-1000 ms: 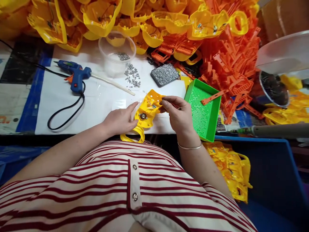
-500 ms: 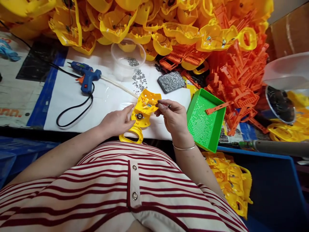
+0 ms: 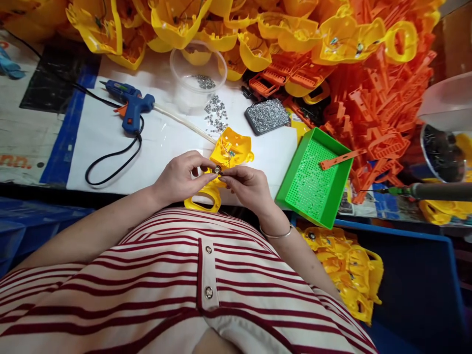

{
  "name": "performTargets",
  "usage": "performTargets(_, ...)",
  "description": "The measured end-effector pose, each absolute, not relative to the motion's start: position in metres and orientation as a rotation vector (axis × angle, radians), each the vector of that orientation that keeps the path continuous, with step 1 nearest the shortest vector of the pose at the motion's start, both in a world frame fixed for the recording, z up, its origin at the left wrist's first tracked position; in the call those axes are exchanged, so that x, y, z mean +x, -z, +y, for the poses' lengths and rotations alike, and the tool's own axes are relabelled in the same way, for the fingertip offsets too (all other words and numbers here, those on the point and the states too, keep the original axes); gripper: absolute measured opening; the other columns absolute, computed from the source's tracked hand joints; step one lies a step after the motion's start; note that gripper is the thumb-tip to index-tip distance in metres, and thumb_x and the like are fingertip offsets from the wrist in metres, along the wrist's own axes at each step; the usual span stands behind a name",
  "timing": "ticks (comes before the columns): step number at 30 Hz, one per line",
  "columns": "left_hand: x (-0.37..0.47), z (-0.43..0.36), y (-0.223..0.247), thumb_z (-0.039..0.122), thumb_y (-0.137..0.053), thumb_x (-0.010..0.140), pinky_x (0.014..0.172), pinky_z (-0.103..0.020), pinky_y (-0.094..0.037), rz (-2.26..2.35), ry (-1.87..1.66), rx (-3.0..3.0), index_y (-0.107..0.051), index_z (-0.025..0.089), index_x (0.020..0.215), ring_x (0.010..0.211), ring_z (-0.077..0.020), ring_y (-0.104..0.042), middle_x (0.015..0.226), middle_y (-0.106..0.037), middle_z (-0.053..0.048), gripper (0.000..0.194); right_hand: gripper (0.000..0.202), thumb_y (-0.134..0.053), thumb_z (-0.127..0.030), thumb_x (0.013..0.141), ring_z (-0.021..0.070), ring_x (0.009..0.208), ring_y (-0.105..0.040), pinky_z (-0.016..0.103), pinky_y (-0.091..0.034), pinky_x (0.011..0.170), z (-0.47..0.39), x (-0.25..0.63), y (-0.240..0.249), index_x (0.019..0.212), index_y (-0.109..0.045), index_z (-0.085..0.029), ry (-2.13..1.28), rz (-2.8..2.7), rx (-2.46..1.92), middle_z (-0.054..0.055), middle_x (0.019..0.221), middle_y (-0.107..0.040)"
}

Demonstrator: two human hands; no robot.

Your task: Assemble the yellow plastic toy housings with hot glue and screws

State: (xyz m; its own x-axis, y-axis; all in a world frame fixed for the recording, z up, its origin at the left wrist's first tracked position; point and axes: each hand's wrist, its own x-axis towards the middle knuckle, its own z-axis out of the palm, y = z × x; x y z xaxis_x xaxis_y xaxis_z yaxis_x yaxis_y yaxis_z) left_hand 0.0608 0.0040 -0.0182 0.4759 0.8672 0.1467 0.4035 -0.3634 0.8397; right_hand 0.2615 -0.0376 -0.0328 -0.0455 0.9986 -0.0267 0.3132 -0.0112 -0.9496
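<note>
A yellow plastic shell with thin wires and a small circuit board inside lies on the white sheet near the table's front edge. Its ring-shaped handle end points toward me. Over the shell's middle, my left hand pinches a small round metal-centred part between thumb and fingers. My right hand meets it from the right, its thumb and forefinger pressed together at the same part. Whether the right fingertips grip the part or something tiny beside it is hidden.
A blue glue gun lies at the left with its cable looped. Behind are a clear tub, loose screws and a black tray of screws. A green basket stands right, before orange parts. Yellow shells line the back.
Both hands have come together over the shell; the left lifted from its side and the right moved left from its right edge. The round part is now up between the fingertips. The view has shifted slightly.
</note>
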Motion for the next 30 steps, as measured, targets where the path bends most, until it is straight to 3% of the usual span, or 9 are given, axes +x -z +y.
performTargets(4, 0.065, 0.005, 0.017, 0.034, -0.063, 0.084, 0.06, -0.023, -0.046, 1.064, -0.753, 1.912, -0.073, 0.017, 0.081, 0.062, -0.0103, -0.054, 0.074, -0.066, -0.002, 0.02, 0.009, -0.07, -0.025, 0.081, 0.014, 0.07, -0.066, 0.028, -0.052, 0.069, -0.038, 0.256, 0.029, 0.084, -0.078, -0.025, -0.892, -1.676, -1.509, 0.002, 0.082, -0.076)
performTargets(14, 0.064, 0.007, 0.017, 0.04, -0.06, 0.085, 0.063, -0.025, -0.046, 1.082, -0.631, 1.831, -0.073, 0.016, 0.081, 0.066, -0.012, -0.056, 0.077, -0.068, -0.003, 0.027, 0.01, -0.066, -0.024, 0.082, 0.0156, 0.075, -0.066, 0.031, -0.053, 0.075, -0.04, 0.253, 0.027, 0.085, -0.075, -0.024, -0.895, -1.642, -1.509, 0.003, 0.084, -0.075)
performTargets(17, 0.064, 0.006, 0.019, 0.036, -0.062, 0.083, 0.063, -0.024, -0.046, 1.072, -0.643, 1.828, -0.073, 0.017, 0.082, 0.065, -0.0114, -0.056, 0.077, -0.069, -0.002, 0.022, 0.01, -0.067, -0.03, 0.084, 0.0144, 0.071, -0.064, 0.03, -0.052, 0.072, -0.042, 0.252, 0.026, 0.084, -0.074, -0.023, -0.985, -1.589, -1.466, 0.002, 0.078, -0.071)
performTargets(22, 0.064, 0.004, 0.027, 0.034, -0.06, 0.085, 0.062, -0.023, -0.046, 1.004, -0.793, 1.895, -0.073, 0.016, 0.081, 0.065, -0.0111, -0.057, 0.075, -0.068, -0.003, 0.023, 0.031, -0.064, -0.05, 0.087, 0.0095, 0.055, -0.055, 0.025, -0.047, 0.056, -0.043, 0.252, 0.024, 0.088, -0.068, -0.019, -1.249, -1.475, -1.372, -0.001, 0.071, -0.062)
performTargets(26, 0.062, 0.001, 0.021, 0.041, -0.062, 0.085, 0.071, -0.028, -0.051, 1.126, -0.682, 2.079, -0.071, 0.015, 0.106, 0.08, -0.0166, -0.065, 0.097, -0.072, -0.008, 0.034, 0.015, -0.058, -0.032, 0.092, 0.0129, 0.075, -0.057, 0.027, -0.049, 0.065, -0.042, 0.258, 0.021, 0.087, -0.064, -0.019, -0.899, -1.71, -1.435, 0.004, 0.088, -0.061)
performTargets(28, 0.064, -0.001, 0.011, 0.048, -0.069, 0.08, 0.077, -0.033, -0.053, 1.294, -0.419, 2.163, -0.063, 0.017, 0.123, 0.09, -0.0228, -0.068, 0.105, -0.072, -0.009, 0.053, 0.013, -0.053, -0.023, 0.092, 0.0152, 0.084, -0.056, 0.029, -0.048, 0.071, -0.043, 0.26, 0.017, 0.09, -0.064, -0.018, -0.713, -1.881, -1.527, 0.007, 0.095, -0.059)
performTargets(30, 0.066, -0.003, 0.0, 0.055, -0.071, 0.077, 0.077, -0.037, -0.053, 1.413, -0.114, 2.184, -0.053, 0.021, 0.137, 0.093, -0.0282, -0.07, 0.104, -0.073, -0.008, 0.071, 0.018, -0.048, -0.022, 0.094, 0.0148, 0.081, -0.053, 0.029, -0.044, 0.068, -0.044, 0.26, 0.013, 0.096, -0.065, -0.017, -0.636, -2.043, -1.654, 0.009, 0.103, -0.056)
